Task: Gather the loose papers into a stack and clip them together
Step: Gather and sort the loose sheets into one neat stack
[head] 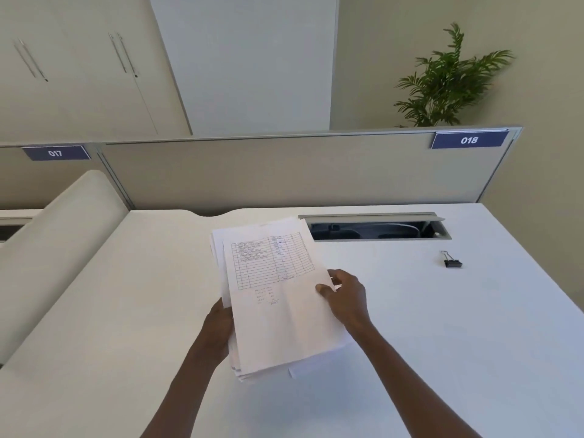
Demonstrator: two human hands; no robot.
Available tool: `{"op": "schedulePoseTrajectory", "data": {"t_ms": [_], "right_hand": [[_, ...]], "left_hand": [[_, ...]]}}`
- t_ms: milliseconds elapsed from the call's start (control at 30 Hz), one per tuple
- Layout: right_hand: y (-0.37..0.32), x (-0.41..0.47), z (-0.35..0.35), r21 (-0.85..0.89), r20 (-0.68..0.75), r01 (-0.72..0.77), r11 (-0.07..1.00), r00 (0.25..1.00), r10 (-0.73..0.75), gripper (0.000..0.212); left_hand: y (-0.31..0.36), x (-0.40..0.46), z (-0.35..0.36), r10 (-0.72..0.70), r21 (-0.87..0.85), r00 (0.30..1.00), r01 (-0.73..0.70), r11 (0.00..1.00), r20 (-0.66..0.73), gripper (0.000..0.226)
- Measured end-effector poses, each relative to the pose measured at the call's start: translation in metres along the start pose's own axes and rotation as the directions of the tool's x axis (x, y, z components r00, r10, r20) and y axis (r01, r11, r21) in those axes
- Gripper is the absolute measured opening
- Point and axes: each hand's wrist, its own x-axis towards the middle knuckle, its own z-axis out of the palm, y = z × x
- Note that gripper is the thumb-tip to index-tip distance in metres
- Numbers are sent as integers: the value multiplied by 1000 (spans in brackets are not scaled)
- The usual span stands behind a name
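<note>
A stack of white papers [278,311] is held above the white desk [442,327], its top sheet showing a printed table. The sheets are slightly offset from one another at the edges. My left hand [218,327] grips the stack's left edge, with most of the fingers hidden under the paper. My right hand [346,297] pinches the right edge, thumb on top. A black binder clip [452,262] lies on the desk to the right, well apart from both hands.
An open cable slot [374,230] is set into the desk behind the papers. A beige partition [284,172] labelled 018 bounds the far edge, with a plant [448,80] behind it. A padded divider [57,248] runs along the left side.
</note>
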Motion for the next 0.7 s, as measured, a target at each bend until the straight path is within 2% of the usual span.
{"op": "schedulePoseTrajectory", "data": {"t_ms": [67,133,200,267,333,400,467,500,533,633,700], "right_hand": [[3,1,7,-21,13,-4,1000,1000,5,44],[5,3,12,81,63,-62,995,996,57,48],[7,7,15,221,138,-158,962,982,129,47],[9,10,18,277,171,-196,940,973,153,37],[12,13,22,255,151,-187,949,977,152,24],[14,12,24,230,125,-169,959,982,143,18],[14,12,27,205,99,-146,968,987,128,17],[14,13,29,195,91,-141,971,988,126,17],[14,12,30,190,87,-138,972,989,124,17],[14,14,34,184,96,-132,974,989,115,18],[15,15,35,189,118,-137,972,986,116,19]], "left_hand": [[4,1,-1,-1,-57,999,3,998,41,35],[6,4,-1,-1,-94,997,8,996,75,37],[8,6,-1,10,-88,993,1,996,116,28],[8,8,-1,4,-67,989,5,998,146,24],[4,14,-3,-39,-84,994,48,995,104,23],[3,18,-5,-97,-155,995,100,983,25,34],[2,25,-10,-148,-241,988,153,958,38,61],[2,27,-11,-160,-267,985,170,949,61,68],[3,27,-11,-161,-253,985,172,952,66,65],[-2,29,-11,-89,-116,996,90,989,14,30],[-7,32,-15,-69,-81,997,67,994,-20,27]]}}
